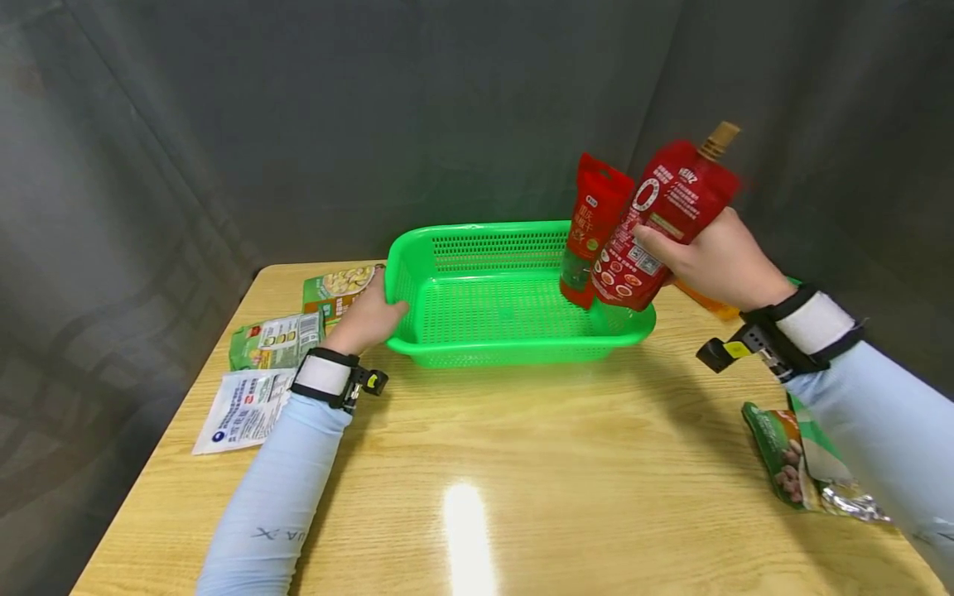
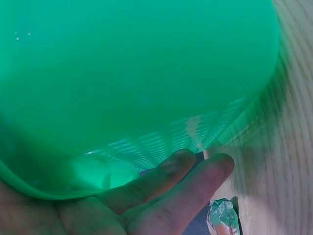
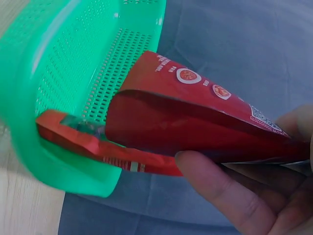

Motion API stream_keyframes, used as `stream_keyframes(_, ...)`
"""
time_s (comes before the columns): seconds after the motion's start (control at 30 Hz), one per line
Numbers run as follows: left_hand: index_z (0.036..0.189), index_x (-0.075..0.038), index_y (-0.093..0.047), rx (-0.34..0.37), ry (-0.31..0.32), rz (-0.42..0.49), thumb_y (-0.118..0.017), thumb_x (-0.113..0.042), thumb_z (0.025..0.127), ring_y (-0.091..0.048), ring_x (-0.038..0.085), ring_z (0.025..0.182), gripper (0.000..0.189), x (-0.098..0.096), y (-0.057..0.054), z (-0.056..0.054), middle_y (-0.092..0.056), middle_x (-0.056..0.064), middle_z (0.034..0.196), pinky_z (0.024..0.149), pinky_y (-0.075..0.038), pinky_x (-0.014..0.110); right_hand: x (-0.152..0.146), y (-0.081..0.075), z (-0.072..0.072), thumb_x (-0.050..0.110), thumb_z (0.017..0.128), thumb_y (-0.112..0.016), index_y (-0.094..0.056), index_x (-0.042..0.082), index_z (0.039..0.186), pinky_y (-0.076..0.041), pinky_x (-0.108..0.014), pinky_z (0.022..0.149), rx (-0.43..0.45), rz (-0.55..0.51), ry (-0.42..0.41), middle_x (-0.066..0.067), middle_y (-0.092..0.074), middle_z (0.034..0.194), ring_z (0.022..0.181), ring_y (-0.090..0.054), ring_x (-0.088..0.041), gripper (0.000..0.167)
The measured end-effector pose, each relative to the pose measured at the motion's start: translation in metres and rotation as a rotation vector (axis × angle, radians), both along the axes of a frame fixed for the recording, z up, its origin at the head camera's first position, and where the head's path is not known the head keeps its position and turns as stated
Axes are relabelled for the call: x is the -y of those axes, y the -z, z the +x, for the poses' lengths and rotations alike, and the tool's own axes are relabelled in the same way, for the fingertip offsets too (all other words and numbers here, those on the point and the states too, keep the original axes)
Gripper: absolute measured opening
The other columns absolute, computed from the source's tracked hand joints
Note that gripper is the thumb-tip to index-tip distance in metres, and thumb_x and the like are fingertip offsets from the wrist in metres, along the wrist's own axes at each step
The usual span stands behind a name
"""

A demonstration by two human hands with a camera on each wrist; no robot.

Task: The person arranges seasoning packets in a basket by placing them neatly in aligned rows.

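Note:
A green plastic basket (image 1: pixel 507 352) stands on the wooden table. My left hand (image 1: pixel 370 313) holds its left end, thumb over the rim; in the left wrist view, fingers of the left hand (image 2: pixel 161 196) lie along the basket wall (image 2: pixel 132 73). Over the basket's right end, my right hand (image 1: pixel 719 257) grips a dark red Heinz ketchup pouch (image 1: pixel 663 215) with a tan cap pointing up. Just left of it a brighter red pouch (image 1: pixel 592 219) leans upright in the basket's right end. In the right wrist view the ketchup pouch (image 3: pixel 161 117) hides part of the red pouch (image 3: pixel 88 142).
Left of the basket lie a green-yellow food packet (image 1: pixel 339 285), a green packet (image 1: pixel 272 341) and a white packet (image 1: pixel 242 414). Green packets (image 1: pixel 778 455) lie at the table's right edge, partly behind the right arm. An orange packet (image 1: pixel 704 302) shows beneath the right hand. A dark grey curtain (image 1: pixel 417 108) hangs behind.

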State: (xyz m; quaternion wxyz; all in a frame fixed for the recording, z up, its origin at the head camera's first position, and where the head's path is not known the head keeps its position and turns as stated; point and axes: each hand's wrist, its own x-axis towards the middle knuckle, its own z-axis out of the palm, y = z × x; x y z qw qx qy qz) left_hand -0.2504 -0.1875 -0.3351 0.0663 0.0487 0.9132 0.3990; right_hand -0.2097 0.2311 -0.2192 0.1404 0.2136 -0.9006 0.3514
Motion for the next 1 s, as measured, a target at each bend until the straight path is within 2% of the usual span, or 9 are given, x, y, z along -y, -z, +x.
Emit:
stream_keyframes(0.1,0.158,-0.004,0.007,-0.003,0.003,0.002,-0.048,-0.024,0.102,-0.034,0.041,0.137,0.081,0.0,0.0,0.0,-0.025,0.027,0.156,0.108,-0.031,0.056,0.007,0.0,-0.004,0.018,0.094,-0.069,-0.042,0.001,0.137,-0.053,-0.017,0.061,0.045,-0.024,-0.005,-0.022,-0.058,0.127,0.104,-0.06,-0.044,0.053)
stream_keyframes(0.2,0.159,-0.005,0.003,-0.011,0.005,0.01,-0.049,-0.023,0.102,-0.038,0.04,0.133,0.079,0.0,0.0,0.001,-0.03,0.027,0.154,0.105,-0.035,0.056,0.014,0.0,-0.009,0.019,0.095,-0.067,-0.042,0.0,0.137,-0.054,-0.02,0.059,0.075,-0.033,-0.008,-0.023,-0.058,0.127,0.104,-0.061,-0.044,0.052)
stream_keyframes(0.37,0.159,-0.005,0.001,-0.015,0.006,0.02,-0.049,-0.023,0.102,-0.042,0.039,0.129,0.078,0.0,-0.001,0.002,-0.033,0.027,0.151,0.102,-0.038,0.056,0.024,0.003,-0.019,0.021,0.097,-0.066,-0.042,-0.001,0.138,-0.057,-0.027,0.059,0.111,-0.029,-0.001,-0.024,-0.056,0.129,0.106,-0.06,-0.045,0.053)
stream_keyframes(0.57,0.158,-0.004,0.005,-0.008,0.009,0.011,-0.048,-0.023,0.102,-0.036,0.04,0.135,0.079,-0.001,-0.001,0.003,-0.028,0.028,0.154,0.107,-0.033,0.056,0.034,0.008,-0.033,0.023,0.098,-0.063,-0.043,-0.002,0.139,-0.058,-0.042,0.066,0.133,-0.015,0.036,-0.026,-0.056,0.13,0.109,-0.059,-0.045,0.052)
stream_keyframes(0.7,0.158,-0.004,0.003,-0.012,0.011,0.026,-0.048,-0.022,0.102,-0.036,0.04,0.136,0.078,-0.003,-0.002,0.004,-0.029,0.027,0.154,0.107,-0.033,0.056,0.04,0.012,-0.04,0.026,0.099,-0.061,-0.042,-0.003,0.139,-0.058,-0.041,0.061,0.18,-0.039,0.07,-0.026,-0.055,0.13,0.108,-0.059,-0.045,0.053)
stream_keyframes(0.83,0.159,-0.005,0.002,-0.01,0.012,0.039,-0.048,-0.022,0.102,-0.039,0.04,0.133,0.077,-0.004,-0.004,0.006,-0.031,0.028,0.152,0.106,-0.035,0.056,0.046,0.016,-0.047,0.028,0.099,-0.061,-0.041,-0.004,0.138,-0.059,-0.042,0.063,0.227,-0.057,0.105,-0.027,-0.055,0.129,0.109,-0.059,-0.045,0.054)
stream_keyframes(0.9,0.159,-0.004,0.001,-0.011,0.012,0.041,-0.048,-0.021,0.102,-0.039,0.04,0.133,0.077,-0.004,-0.004,0.006,-0.031,0.028,0.152,0.105,-0.035,0.056,0.049,0.018,-0.051,0.028,0.1,-0.06,-0.042,-0.005,0.138,-0.059,-0.044,0.064,0.237,-0.048,0.125,-0.028,-0.055,0.128,0.109,-0.06,-0.045,0.054)
stream_keyframes(1.0,0.158,-0.003,0.003,-0.006,0.008,0.039,-0.049,-0.022,0.102,-0.034,0.041,0.136,0.078,-0.004,-0.004,0.007,-0.026,0.028,0.155,0.108,-0.033,0.056,0.055,0.022,-0.056,0.027,0.1,-0.06,-0.044,-0.006,0.134,-0.059,-0.039,0.06,0.236,-0.025,0.15,-0.028,-0.056,0.125,0.107,-0.06,-0.045,0.051)
